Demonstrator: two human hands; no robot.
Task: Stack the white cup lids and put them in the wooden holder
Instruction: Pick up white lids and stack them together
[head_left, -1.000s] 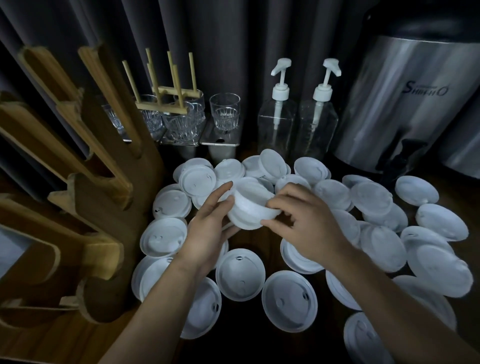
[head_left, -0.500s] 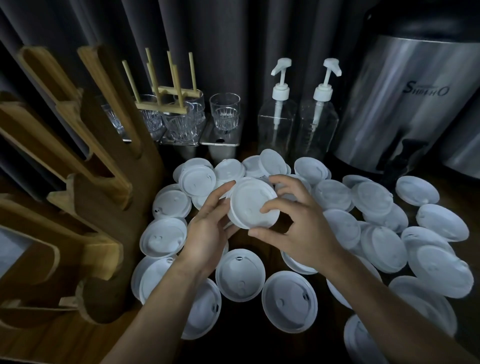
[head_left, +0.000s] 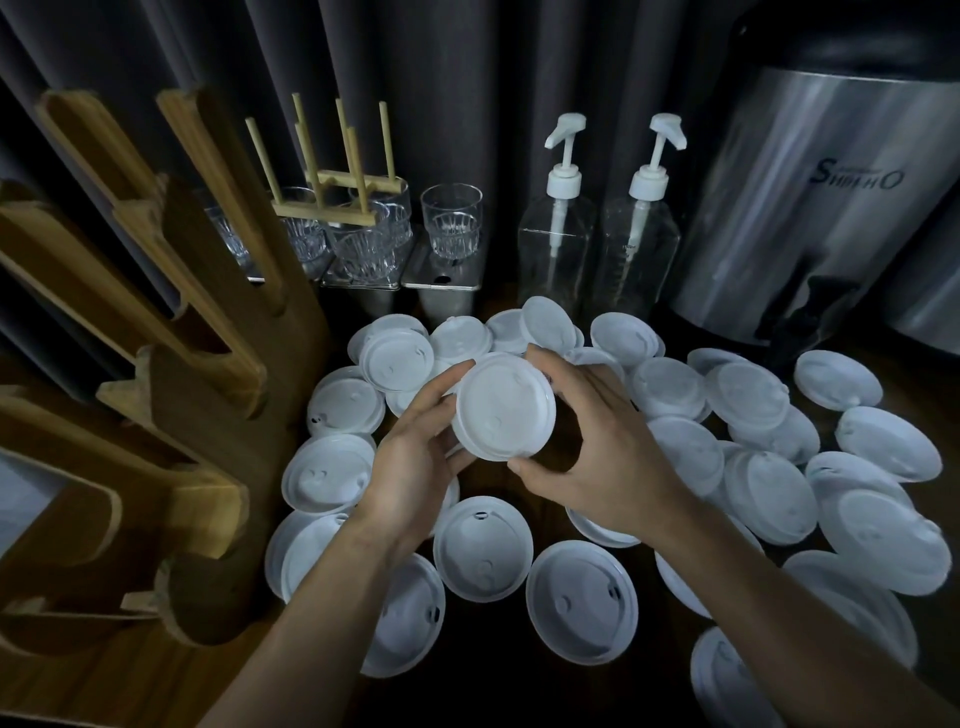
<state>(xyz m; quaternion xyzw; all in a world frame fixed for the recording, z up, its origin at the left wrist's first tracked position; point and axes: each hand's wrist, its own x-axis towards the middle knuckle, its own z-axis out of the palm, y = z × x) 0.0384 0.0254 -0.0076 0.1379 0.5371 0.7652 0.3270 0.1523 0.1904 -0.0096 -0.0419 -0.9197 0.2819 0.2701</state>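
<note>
In the head view, the left hand (head_left: 415, 467) and the right hand (head_left: 597, 457) meet above the middle of the dark tabletop (head_left: 498, 649) and hold between them a small stack of round white plastic cup lids (head_left: 501, 410). The stack is tilted, so its flat top face turns toward the camera. At its lower edge more than one rim shows, though the number of lids cannot be told. The left grip is closed on the stack's left edge, with the fingers curled behind it and the thumb lying along the rim. The right grip is closed on the stack as well: the thumb presses the lower right edge and the fingers arch over the upper right edge. The stack is raised off the tabletop, apart from the tall light-brown wooden holder with slanted slots (head_left: 208, 415), which stands at the left.

Many loose white lids (head_left: 483, 551) lie scattered over the tabletop around and beneath the hands. Some overlap, some lie hollow side up near the wrists, and others lie dome side up on the right. Behind them a row of clear ribbed glass tumblers (head_left: 451, 221) stands on metal containers, and a pale bamboo peg rack (head_left: 337, 192) rests over several of the glasses. To the right of these, two clear pump bottles with white heads (head_left: 558, 249) stand side by side. A large brushed-steel drinks urn (head_left: 810, 218) fills the far right corner. A dark pleated curtain (head_left: 467, 78) hangs behind everything
</note>
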